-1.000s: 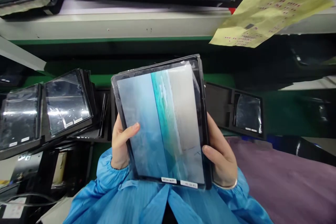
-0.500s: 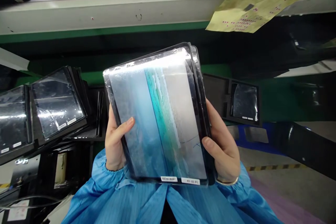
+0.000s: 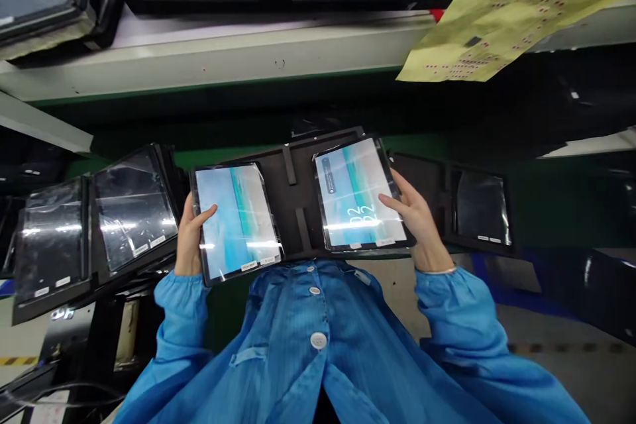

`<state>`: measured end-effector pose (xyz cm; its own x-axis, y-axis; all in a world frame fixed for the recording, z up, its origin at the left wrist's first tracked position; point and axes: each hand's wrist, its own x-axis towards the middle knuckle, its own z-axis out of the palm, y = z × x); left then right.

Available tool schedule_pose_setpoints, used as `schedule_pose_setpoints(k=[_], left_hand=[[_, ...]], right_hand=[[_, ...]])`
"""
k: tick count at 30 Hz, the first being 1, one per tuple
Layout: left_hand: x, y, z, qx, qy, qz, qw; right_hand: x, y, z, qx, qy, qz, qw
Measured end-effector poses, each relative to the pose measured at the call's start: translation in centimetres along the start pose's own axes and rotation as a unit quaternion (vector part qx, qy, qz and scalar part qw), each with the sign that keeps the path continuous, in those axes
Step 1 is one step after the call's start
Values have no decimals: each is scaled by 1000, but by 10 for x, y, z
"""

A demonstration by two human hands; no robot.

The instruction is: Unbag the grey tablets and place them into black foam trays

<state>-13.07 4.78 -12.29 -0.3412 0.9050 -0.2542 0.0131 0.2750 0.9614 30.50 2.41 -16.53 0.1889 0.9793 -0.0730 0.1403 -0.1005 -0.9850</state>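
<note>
My left hand (image 3: pixel 190 237) grips the left edge of a lit tablet (image 3: pixel 237 220) wrapped in clear film, thumb on its screen. My right hand (image 3: pixel 410 209) holds a second lit tablet (image 3: pixel 358 193) by its right edge, thumb on the glass; this one shows large digits. The two tablets are apart, side by side, over a black foam tray (image 3: pixel 297 205) in front of me. Both of my arms wear blue smock sleeves.
Black trays with dark film-covered tablets (image 3: pixel 130 202) lean at the left, and another dark tablet (image 3: pixel 481 207) sits in a tray at the right. A grey shelf rail (image 3: pixel 213 59) runs overhead, with a yellow paper sheet (image 3: pixel 501 13) hanging at the upper right.
The stacked tablets I held together close to my face have been separated, one in each hand, and lowered toward the black tray. The right one's screen now shows digits.
</note>
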Motion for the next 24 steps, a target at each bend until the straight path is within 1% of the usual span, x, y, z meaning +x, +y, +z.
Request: schedule_pose_setpoints(k=[2, 3, 5, 6, 8, 9, 10, 11, 12, 13, 15, 16, 17, 19, 21, 22, 23, 24], left_hand=[[21, -25, 7, 46, -13, 21, 999], [28, -36, 12, 74, -20, 39, 996], [29, -52, 20, 147, -33, 87, 985], [25, -58, 21, 192, -45, 118, 973], [7, -68, 16, 290, -68, 187, 936], [-4, -73, 10, 340, -69, 220, 912], [-15, -78, 4, 377, -54, 244, 892], [-26, -83, -3, 399, -26, 248, 882], [-34, -89, -10, 411, -2, 232, 882], [-40, -94, -16, 417, 12, 193, 888], [-47, -102, -25, 429, 21, 85, 899], [-48, -104, -28, 438, 24, 41, 898], [-48, -104, -30, 449, 33, 17, 893], [-51, -96, -29, 465, 46, 15, 884], [-60, -82, -20, 467, 42, 16, 883], [-67, -73, -11, 462, 35, 9, 886], [-76, -64, 3, 450, 30, 4, 893], [-85, -55, 22, 428, 20, 9, 904]], right_hand=[[15, 14, 18, -23, -9, -19, 1000], [20, 18, 26, -34, -11, -28, 999], [26, 19, 34, -59, -1, -53, 997], [26, 19, 33, -93, 11, -77, 993], [24, 20, 22, -195, 41, -119, 973], [22, 24, 14, -249, 53, -121, 959], [18, 28, 7, -294, 61, -107, 948], [14, 34, 2, -322, 66, -81, 941], [10, 41, -1, -330, 67, -47, 940], [6, 46, -2, -329, 65, -19, 942], [-1, 53, 1, -322, 59, 10, 945], [-3, 54, 3, -319, 57, 15, 946], [-5, 53, 5, -315, 58, 17, 947], [-10, 49, 0, -308, 70, 17, 949], [-17, 48, -16, -303, 96, 21, 948], [-23, 50, -30, -302, 113, 27, 946], [-29, 54, -47, -303, 132, 36, 943], [-36, 60, -69, -305, 153, 47, 939]])
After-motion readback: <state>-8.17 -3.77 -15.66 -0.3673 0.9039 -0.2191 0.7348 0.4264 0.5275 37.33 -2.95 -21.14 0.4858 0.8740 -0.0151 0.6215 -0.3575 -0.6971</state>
